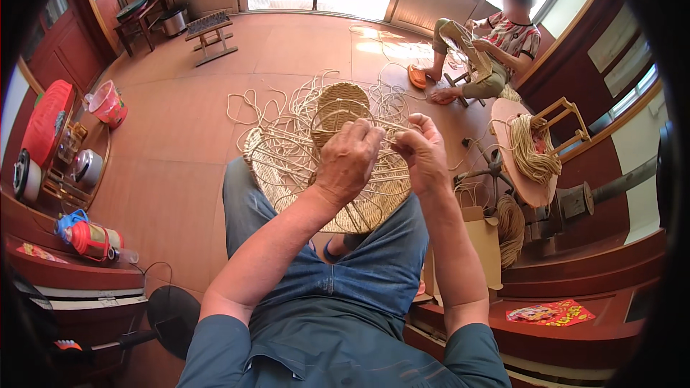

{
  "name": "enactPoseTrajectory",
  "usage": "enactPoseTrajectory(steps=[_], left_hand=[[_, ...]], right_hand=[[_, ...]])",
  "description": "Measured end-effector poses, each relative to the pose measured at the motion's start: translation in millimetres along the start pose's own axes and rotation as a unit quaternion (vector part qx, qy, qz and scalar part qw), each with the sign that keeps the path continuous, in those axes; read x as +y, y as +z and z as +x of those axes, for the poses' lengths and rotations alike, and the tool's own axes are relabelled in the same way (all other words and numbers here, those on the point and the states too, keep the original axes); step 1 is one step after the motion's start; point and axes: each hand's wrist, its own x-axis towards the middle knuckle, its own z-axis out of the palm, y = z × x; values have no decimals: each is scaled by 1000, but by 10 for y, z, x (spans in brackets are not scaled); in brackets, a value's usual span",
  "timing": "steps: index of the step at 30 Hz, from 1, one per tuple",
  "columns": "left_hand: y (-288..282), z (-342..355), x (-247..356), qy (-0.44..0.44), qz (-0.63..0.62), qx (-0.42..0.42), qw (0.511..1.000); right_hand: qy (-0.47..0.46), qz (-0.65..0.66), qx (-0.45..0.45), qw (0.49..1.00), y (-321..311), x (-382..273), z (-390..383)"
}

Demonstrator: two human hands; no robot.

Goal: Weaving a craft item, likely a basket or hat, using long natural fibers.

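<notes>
Between my knees rests a wide, round woven piece point(392, 201) of pale straw-like cord, its rim plaited and many long strands crossing its middle. A smaller rounded woven part point(341, 93) stands up at its far side. My left hand point(350, 160) is closed over strands beside this smaller part, its fingertips mostly hidden behind the knuckles. To its right, my right hand point(424, 152) pinches a cord point(388, 126) between thumb and fingers. That cord runs across toward the left hand. Loose cord ends point(277, 104) spread around the far edge of the weaving.
At the far right a person point(507, 43) sits on a low stool, handling cord. Nearer, a coil of cord point(533, 151) lies on a board beside a cardboard box point(480, 244). A wooden stool point(209, 29) stands far left; a pink bucket point(108, 104) and red flask point(93, 238) are left.
</notes>
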Motion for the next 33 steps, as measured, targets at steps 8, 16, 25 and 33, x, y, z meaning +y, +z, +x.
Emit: enactPoseTrajectory(steps=[8,16,25,33], left_hand=[[115,35,-75,10,43,-17,999],[97,16,-98,20,4,8,1000],[88,-41,-174,6,-69,30,997],[-55,-13,-70,-161,-124,39,978]], right_hand=[[12,49,101,994,-771,-199,90],[-42,178,258,949,-2432,-728,217],[-79,181,453,870,-3686,-1121,82],[48,-66,424,902,-3180,-607,-56]])
